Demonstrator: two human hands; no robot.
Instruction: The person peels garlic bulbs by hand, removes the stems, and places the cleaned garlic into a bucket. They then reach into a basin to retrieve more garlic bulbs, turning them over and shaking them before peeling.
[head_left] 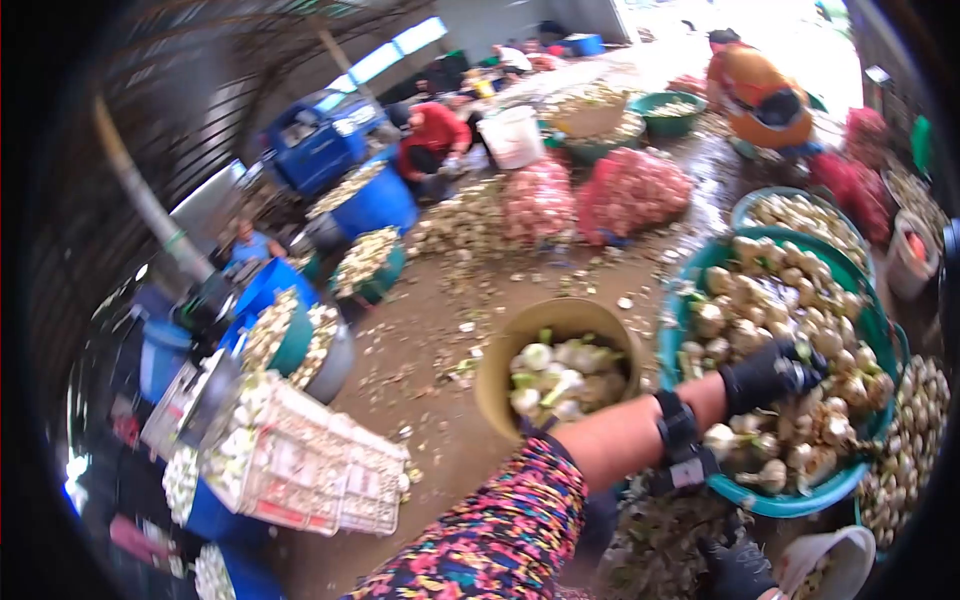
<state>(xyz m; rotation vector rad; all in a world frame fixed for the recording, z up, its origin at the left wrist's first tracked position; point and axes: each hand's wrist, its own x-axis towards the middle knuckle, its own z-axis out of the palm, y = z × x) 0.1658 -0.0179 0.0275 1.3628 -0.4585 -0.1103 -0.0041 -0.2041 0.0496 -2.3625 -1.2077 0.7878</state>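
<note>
Teal basin [680,345] bulbs [790,300] — left hand [770,375] among them.

Left hand [772,375] in green basin [680,345] — gripping bulbs [790,300]

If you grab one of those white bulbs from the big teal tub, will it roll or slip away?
Probably. The bulbs look round, so a loose one may roll down the heap in the tub. They glisten as if wet, so perhaps slippery; the left hand reaching in wears a dark glove. Each seems small and likely light.
</note>
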